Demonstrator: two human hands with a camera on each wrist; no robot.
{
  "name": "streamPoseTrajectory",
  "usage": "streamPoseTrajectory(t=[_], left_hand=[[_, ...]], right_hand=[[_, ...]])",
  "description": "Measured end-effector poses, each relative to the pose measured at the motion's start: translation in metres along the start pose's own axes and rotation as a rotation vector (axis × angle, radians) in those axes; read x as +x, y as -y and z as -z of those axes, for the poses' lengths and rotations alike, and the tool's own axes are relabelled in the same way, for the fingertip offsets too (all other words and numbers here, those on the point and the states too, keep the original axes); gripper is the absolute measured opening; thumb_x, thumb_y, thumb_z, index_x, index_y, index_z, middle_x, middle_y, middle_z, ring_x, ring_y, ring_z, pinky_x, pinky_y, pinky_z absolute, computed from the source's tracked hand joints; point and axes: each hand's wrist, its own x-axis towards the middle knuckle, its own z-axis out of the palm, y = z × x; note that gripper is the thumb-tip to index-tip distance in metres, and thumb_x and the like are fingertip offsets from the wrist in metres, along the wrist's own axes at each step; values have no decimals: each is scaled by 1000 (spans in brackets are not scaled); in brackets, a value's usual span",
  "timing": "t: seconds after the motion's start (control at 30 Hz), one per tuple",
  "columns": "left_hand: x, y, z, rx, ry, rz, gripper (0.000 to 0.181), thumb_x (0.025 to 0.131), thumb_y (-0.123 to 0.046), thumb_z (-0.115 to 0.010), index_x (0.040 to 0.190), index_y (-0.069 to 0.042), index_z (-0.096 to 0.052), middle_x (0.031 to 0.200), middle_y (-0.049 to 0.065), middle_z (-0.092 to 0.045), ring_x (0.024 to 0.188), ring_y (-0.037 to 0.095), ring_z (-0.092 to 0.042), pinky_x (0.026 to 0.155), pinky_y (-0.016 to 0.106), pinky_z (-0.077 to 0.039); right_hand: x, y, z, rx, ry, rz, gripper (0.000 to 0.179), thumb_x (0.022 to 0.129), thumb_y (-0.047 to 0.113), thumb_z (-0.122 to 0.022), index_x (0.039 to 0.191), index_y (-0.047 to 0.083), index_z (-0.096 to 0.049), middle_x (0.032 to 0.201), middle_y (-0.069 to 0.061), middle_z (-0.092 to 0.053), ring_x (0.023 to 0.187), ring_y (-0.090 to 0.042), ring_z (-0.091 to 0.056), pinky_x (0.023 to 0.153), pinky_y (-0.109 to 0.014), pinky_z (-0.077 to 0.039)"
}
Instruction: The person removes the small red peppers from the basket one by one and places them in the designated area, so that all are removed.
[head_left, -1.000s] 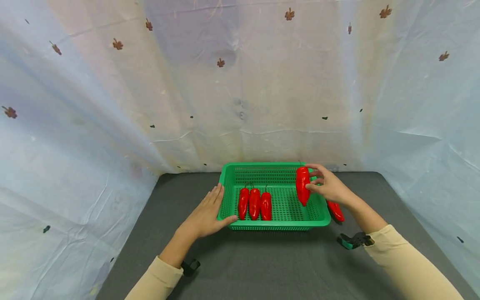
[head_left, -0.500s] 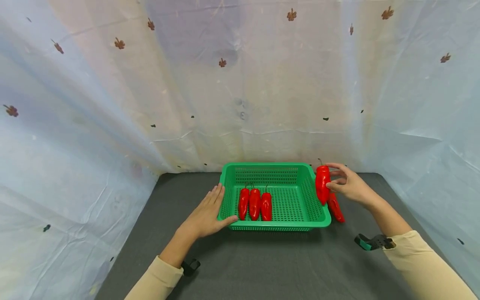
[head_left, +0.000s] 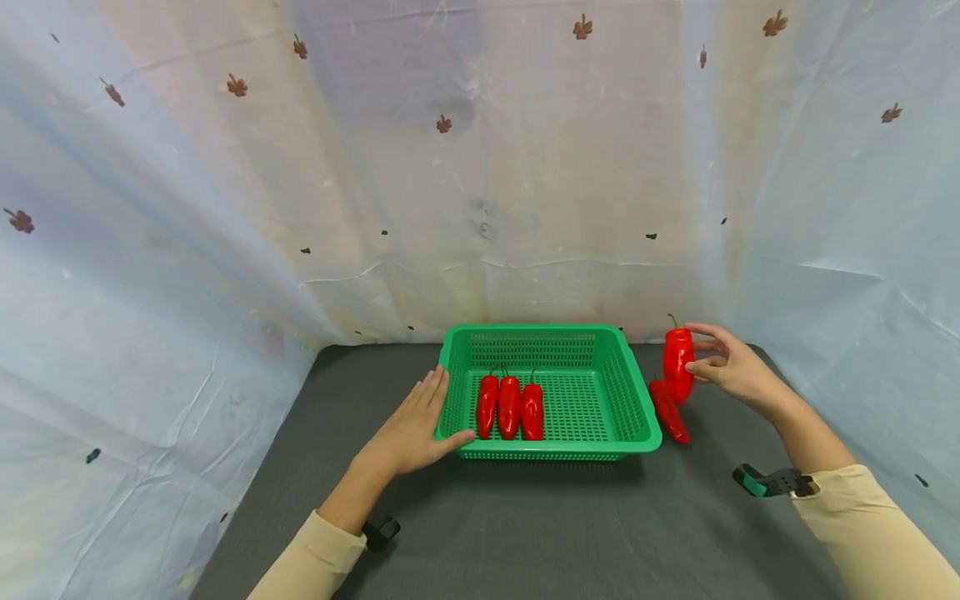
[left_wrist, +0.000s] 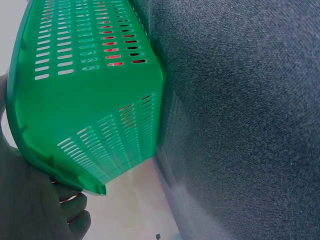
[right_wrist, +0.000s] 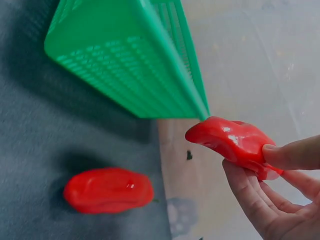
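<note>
A green plastic basket (head_left: pixel 555 447) with slotted walls stands on the dark cloth. Three red peppers (head_left: pixel 509 408) lie side by side in its left half, stems away from me. My left hand (head_left: pixel 408 435) rests on the basket's left rim, fingers straight and thumb over the near corner; in the left wrist view, it is at the rim of the basket wall (left_wrist: pixel 75 100). To the right of the basket, my right hand (head_left: pixel 731 368) pinches a red pepper (right_wrist: pixel 237 142) between thumb and fingers, above the cloth. Another red pepper (head_left: pixel 669 412) lies on the cloth beside the basket.
A dark grey cloth (head_left: pixel 540 525) covers the table. Pale sheeting (head_left: pixel 480 183) with small leaf prints hangs behind and at both sides, close to the back edge. A black strap (head_left: pixel 772 482) sits on the right wrist.
My right hand has carried the held pepper rightwards, from over the basket's right part across the rim to outside it. The left hand and the peppers in the basket have stayed in place.
</note>
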Motion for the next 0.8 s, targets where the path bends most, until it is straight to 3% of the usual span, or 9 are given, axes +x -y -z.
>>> streamPoseTrajectory(t=[0.17,0.23,0.47,0.8], left_hand=[[-1,0,0,-1,4,4,115,101,-80,-48,172,-3,-2,180,15,2,167,31,-1,135,49,-8],[-1,-1,1,-1,6,5,114,101,-80,-48,172,-3,-2,180,15,3,167,31,-1,135,49,-8],[-1,0,0,0,5,1,114,101,-79,-48,172,-3,-2,180,16,2,167,31,-1,135,49,-8],[0,0,-1,5,-3,-3,114,101,-80,-47,172,-3,-3,180,15,1,167,31,-1,135,50,-9]], right_hand=[[1,-14,1,-78,-20,-38,72,109,1,-61,167,-6,-21,152,-45,-40,123,-49,-66,84,-32,-65],[0,-19,2,-99,-24,-53,72,108,2,-62,167,-6,-22,150,-45,-41,125,-54,-63,83,-32,-65],[2,-43,3,-128,-45,-92,71,105,0,-66,163,-11,-26,145,-49,-44,109,-41,-71,75,-29,-63],[0,-73,-2,-111,-28,-165,71,104,2,-66,162,-11,-27,144,-49,-45,94,-26,-72,78,-44,-65]])
